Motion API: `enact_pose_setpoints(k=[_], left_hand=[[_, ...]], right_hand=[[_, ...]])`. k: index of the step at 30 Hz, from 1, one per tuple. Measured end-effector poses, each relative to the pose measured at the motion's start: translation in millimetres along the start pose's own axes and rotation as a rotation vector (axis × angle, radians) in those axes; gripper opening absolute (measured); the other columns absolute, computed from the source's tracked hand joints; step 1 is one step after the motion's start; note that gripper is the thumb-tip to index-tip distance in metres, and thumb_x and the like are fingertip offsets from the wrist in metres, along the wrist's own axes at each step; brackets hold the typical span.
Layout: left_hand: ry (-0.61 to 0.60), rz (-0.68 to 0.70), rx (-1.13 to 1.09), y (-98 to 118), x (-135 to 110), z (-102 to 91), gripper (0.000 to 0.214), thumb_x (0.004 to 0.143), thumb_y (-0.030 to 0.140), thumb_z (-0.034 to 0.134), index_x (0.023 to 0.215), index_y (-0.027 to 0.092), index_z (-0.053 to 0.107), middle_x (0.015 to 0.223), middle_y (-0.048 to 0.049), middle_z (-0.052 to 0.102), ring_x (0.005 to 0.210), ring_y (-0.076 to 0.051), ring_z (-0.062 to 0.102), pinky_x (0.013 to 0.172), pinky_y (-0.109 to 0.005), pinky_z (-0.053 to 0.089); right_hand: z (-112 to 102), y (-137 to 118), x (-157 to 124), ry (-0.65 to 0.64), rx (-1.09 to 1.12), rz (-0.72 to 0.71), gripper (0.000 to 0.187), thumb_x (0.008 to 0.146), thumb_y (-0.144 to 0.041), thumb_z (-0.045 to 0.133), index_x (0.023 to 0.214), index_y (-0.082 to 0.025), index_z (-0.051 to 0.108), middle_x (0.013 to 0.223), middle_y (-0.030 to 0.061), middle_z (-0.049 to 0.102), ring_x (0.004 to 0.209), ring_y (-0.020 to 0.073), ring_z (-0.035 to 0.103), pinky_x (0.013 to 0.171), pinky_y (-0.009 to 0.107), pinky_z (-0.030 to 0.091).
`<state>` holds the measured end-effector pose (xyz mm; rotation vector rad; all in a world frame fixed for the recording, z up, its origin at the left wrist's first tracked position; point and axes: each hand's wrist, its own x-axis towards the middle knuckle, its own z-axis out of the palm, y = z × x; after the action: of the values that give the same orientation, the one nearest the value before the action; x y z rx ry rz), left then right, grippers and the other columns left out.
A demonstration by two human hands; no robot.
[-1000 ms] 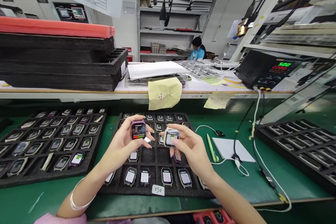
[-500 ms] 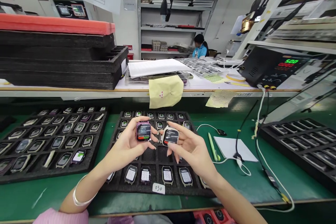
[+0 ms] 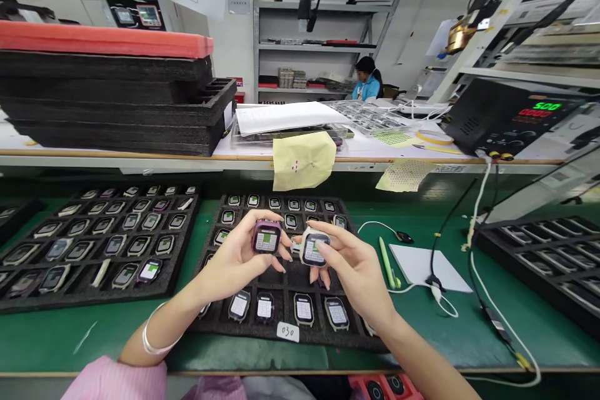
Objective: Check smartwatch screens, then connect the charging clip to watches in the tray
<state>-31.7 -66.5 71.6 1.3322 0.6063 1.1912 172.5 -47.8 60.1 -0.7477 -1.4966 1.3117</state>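
My left hand (image 3: pixel 237 259) grips a purple watch body (image 3: pixel 266 238) with a lit greenish screen, face up. Beside it, my right hand (image 3: pixel 352 265) holds a white watch body (image 3: pixel 314 247), its thumb resting on the lit screen. Both are raised just above a black foam tray (image 3: pixel 281 281) labelled 030. That tray's slots hold several watch bodies, some with white lit screens in the front row; the slots right under my hands look empty.
A second foam tray (image 3: pixel 94 240) of watch bodies lies to the left, a third (image 3: pixel 544 250) at the right. A green pen (image 3: pixel 385 254), white pad (image 3: pixel 429 265) and cables lie right of the middle tray. Stacked foam trays (image 3: pixel 112 106) and a power supply (image 3: pixel 506 115) sit on the raised shelf. A person sits far back.
Both watch screens changed from dark with a red bar to light displays. My hands stayed together over the tray, and the view shifted slightly left and down.
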Motion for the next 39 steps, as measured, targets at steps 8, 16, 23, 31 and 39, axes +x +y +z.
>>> enact_pose_setpoints(k=[8,16,23,31,39], left_hand=[[0.044,-0.013,0.077,-3.5,2.1,0.5,0.019,0.090,0.028,0.054,0.106,0.018,0.048,0.082,-0.0027,0.058,0.069,-0.014,0.061,0.051,-0.021,0.052],[0.011,0.024,0.005,-4.7,1.2,-0.7,0.043,0.083,0.010,0.061,0.120,0.021,0.043,0.100,-0.0064,0.058,0.090,-0.018,0.061,0.072,-0.028,0.057],[0.005,-0.047,0.015,-7.3,2.1,-1.0,0.039,0.086,0.017,0.059,0.122,0.022,0.043,0.100,-0.0064,0.058,0.086,-0.017,0.063,0.071,-0.029,0.057],[-0.081,-0.119,0.017,-19.9,4.7,-9.0,0.074,0.082,0.014,0.062,0.140,0.031,0.019,0.120,-0.0084,0.049,0.098,-0.020,0.061,0.084,-0.034,0.053],[-0.218,-0.100,1.080,-101.2,17.9,-37.9,0.042,0.079,0.025,0.066,0.113,0.015,0.045,0.099,-0.0083,0.057,0.086,-0.023,0.059,0.077,-0.038,0.051]], right_hand=[[-2.5,0.2,-2.1,-0.094,0.075,0.003,0.039,0.088,-0.020,0.061,0.127,-0.023,0.056,0.091,0.0072,0.067,0.061,0.0163,0.063,0.042,0.021,0.046],[0.9,1.3,-1.8,-0.119,0.047,0.018,0.048,0.085,-0.017,0.066,0.130,-0.024,0.051,0.099,0.0090,0.067,0.068,0.0179,0.066,0.044,0.021,0.049],[1.5,-0.8,-6.0,-0.132,0.016,0.037,0.053,0.084,-0.015,0.068,0.132,-0.023,0.048,0.106,0.0093,0.066,0.073,0.0173,0.066,0.050,0.021,0.052],[-20.1,35.0,8.0,-0.302,-0.230,0.141,0.057,0.085,-0.016,0.063,0.137,-0.021,0.040,0.100,0.0074,0.065,0.079,0.0216,0.068,0.056,0.028,0.057],[-44.2,99.4,13.6,-0.473,-1.087,-0.117,0.047,0.082,-0.016,0.068,0.125,-0.015,0.051,0.111,0.0130,0.057,0.102,0.0276,0.058,0.087,0.041,0.051]])
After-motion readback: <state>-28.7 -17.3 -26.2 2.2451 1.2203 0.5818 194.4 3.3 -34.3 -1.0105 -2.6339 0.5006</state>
